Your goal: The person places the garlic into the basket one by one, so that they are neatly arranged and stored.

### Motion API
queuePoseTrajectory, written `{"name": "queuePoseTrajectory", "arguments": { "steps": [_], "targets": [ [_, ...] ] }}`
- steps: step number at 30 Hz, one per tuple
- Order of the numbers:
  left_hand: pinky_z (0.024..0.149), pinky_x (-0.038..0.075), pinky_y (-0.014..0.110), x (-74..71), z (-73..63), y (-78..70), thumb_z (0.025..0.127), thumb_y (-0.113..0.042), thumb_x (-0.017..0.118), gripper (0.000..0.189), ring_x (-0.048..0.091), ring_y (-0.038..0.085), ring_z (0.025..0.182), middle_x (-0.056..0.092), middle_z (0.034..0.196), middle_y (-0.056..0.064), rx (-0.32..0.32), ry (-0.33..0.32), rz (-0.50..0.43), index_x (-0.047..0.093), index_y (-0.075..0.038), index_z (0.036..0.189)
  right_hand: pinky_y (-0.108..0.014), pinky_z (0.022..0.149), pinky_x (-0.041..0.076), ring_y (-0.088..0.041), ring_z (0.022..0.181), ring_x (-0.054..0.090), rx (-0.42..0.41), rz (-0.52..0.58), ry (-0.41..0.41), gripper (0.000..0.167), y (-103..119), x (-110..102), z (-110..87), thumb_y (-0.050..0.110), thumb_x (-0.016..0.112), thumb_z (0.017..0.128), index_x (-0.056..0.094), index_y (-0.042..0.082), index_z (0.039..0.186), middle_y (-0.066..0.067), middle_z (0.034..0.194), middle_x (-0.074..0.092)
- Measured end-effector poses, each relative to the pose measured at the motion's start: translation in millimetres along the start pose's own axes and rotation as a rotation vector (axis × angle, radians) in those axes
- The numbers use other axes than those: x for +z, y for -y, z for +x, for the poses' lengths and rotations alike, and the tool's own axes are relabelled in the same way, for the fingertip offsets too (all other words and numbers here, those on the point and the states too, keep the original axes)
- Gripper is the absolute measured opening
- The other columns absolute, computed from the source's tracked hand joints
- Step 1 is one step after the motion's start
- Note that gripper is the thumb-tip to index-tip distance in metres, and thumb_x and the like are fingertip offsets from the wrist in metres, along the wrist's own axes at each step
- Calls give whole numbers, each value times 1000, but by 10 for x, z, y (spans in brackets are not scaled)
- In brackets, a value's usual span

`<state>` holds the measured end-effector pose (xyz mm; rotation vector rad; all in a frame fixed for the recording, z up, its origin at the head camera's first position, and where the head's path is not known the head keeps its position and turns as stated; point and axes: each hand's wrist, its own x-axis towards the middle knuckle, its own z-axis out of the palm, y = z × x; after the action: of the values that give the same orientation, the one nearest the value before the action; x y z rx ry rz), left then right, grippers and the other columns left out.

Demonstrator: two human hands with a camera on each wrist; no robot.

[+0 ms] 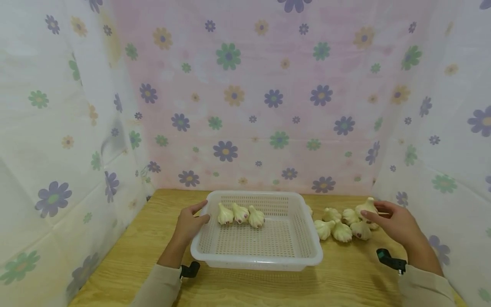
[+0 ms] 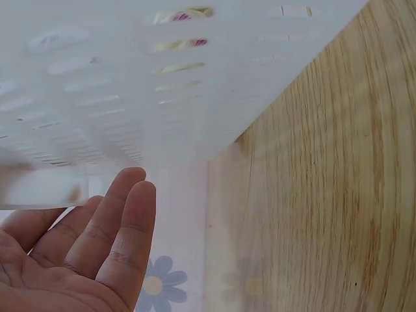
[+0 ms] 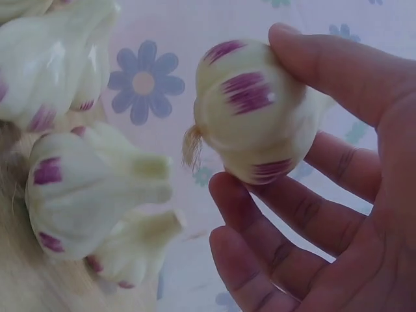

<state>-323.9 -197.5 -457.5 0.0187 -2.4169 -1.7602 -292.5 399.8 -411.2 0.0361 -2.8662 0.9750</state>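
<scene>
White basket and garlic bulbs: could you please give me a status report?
Left hand grips white basket by left rim. Right hand holds one garlic bulb. Three bulbs inside basket. Loose bulbs lie between held one and basket.

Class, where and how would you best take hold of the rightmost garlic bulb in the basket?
Take the rightmost bulb by its rounded body, probably from above-right: its left neighbour sits close, while bare basket floor lies to its right.
</scene>
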Motion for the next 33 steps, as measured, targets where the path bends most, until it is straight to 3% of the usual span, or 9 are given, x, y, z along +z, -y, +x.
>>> {"name": "queuePoseTrajectory", "arguments": {
  "steps": [7,18,22,29,33],
  "targets": [
    [77,65,42,8,-7,2,88,-10,68,62,70,38,115,46,159,19,-4,0,-3,58,-15,149,-64,90,55,-54,128,54,-76,37,-20,88,217,38,40,58,60,99,36,-4,157,-35,153,43],
    [77,65,42,-1,3,1,88,-12,68,62,69,40,117,46,159,19,-11,0,2,58,-15,149,-62,97,54,-47,126,58,-187,52,14,86,778,107,288,58,67,94,48,-3,151,-29,148,52],
    [78,65,43,-5,-2,-2,88,-12,69,63,69,40,117,46,159,19,-5,-1,2,58,-15,149,-62,99,54,-46,127,59,-214,46,39,86,973,182,382,60,67,93,49,0,151,-28,148,54],
    [80,64,42,-1,6,0,88,-12,68,62,69,39,118,47,159,19,-7,-1,17,58,-15,149,-56,93,57,-38,117,66,-239,74,60,69,1192,383,586,62,72,88,68,9,132,-19,136,65],
    [81,64,43,2,12,-5,89,-13,68,61,68,38,120,47,158,18,-8,-2,25,58,-16,149,-57,95,57,-39,119,65,-232,69,91,75,1264,506,688,64,73,86,67,7,135,-20,137,64]
  ]
}}
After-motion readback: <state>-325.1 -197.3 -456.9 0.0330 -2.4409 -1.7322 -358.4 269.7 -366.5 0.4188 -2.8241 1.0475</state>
